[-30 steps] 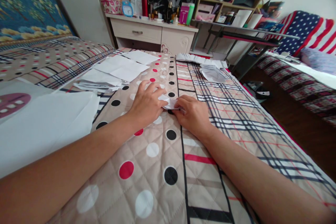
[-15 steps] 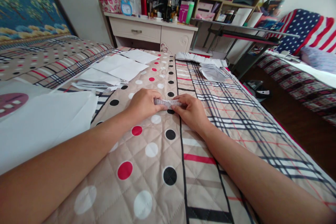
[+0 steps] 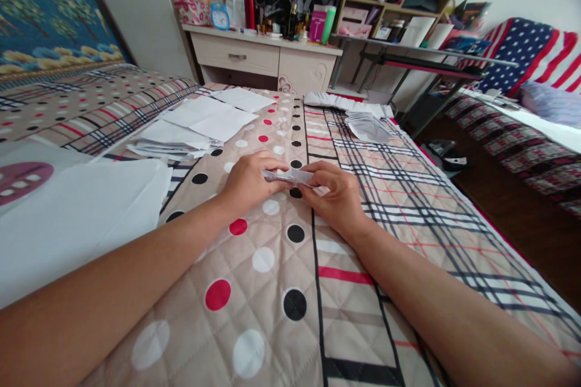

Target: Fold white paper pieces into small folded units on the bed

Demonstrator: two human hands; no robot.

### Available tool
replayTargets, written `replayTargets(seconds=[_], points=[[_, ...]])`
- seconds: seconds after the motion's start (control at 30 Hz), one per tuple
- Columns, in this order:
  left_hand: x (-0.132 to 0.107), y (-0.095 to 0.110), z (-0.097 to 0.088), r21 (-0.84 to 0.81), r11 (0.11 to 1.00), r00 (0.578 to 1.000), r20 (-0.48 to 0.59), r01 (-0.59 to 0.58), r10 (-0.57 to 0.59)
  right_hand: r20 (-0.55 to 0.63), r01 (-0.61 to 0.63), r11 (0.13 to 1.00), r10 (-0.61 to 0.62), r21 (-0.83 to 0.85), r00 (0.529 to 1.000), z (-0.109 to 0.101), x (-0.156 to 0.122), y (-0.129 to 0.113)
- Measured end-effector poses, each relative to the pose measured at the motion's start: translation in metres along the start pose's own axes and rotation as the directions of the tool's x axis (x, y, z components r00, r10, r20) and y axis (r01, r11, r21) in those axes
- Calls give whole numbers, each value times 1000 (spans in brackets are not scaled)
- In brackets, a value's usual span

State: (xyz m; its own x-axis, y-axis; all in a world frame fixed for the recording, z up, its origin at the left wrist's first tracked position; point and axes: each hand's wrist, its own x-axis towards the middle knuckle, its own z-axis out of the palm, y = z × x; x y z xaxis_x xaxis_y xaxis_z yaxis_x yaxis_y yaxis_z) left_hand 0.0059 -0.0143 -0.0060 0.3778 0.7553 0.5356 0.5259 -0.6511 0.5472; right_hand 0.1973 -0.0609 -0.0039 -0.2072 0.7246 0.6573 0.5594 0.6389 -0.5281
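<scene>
Both of my hands meet over the quilted bedspread (image 3: 281,290) with dots and plaid. My left hand (image 3: 249,184) and my right hand (image 3: 334,195) each pinch an end of a small folded piece of white paper (image 3: 290,176), held just above the quilt between them. The fingers of both hands are curled tight around the paper's ends. Part of the paper is hidden under my fingertips.
A stack of white paper sheets (image 3: 190,127) lies to the far left on the bed, a large white sheet (image 3: 77,217) nearer left. Folded papers (image 3: 365,124) sit at the far right of the bed. A dresser (image 3: 263,60) and shelves stand behind; the floor drops off at right.
My left hand went from lying flat on the paper to a pinch. Both hands lifted the folded paper off the quilt and now hold it between them.
</scene>
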Motion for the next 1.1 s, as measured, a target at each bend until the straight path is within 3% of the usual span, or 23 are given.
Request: replayTargets(seconds=[0.13, 0.37, 0.47, 0.63, 0.9, 1.1], points=[[0, 2, 0, -128, 991, 1000, -10, -30, 29, -4, -8, 1000, 9, 28, 1000, 0, 0, -2], [-2, 9, -1, -162, 986, 999, 13, 46, -45, -20, -303, 952, 304, 26, 952, -1, 2, -5], [-2, 9, -1, -157, 985, 997, 12, 73, -72, -35, -342, 938, 344, 56, 938, -1, 3, -5], [-1, 9, -2, -163, 983, 996, 54, 78, -70, 99, -430, 892, 420, 140, 902, 0, 4, -1], [-1, 13, -4, -199, 973, 990, 96, 120, -102, 171, -454, 876, 428, 165, 887, 0, 4, 0], [-1, 12, -3, -226, 965, 985, 133, 136, -108, 157, -400, 907, 379, 130, 912, -3, 4, -1]])
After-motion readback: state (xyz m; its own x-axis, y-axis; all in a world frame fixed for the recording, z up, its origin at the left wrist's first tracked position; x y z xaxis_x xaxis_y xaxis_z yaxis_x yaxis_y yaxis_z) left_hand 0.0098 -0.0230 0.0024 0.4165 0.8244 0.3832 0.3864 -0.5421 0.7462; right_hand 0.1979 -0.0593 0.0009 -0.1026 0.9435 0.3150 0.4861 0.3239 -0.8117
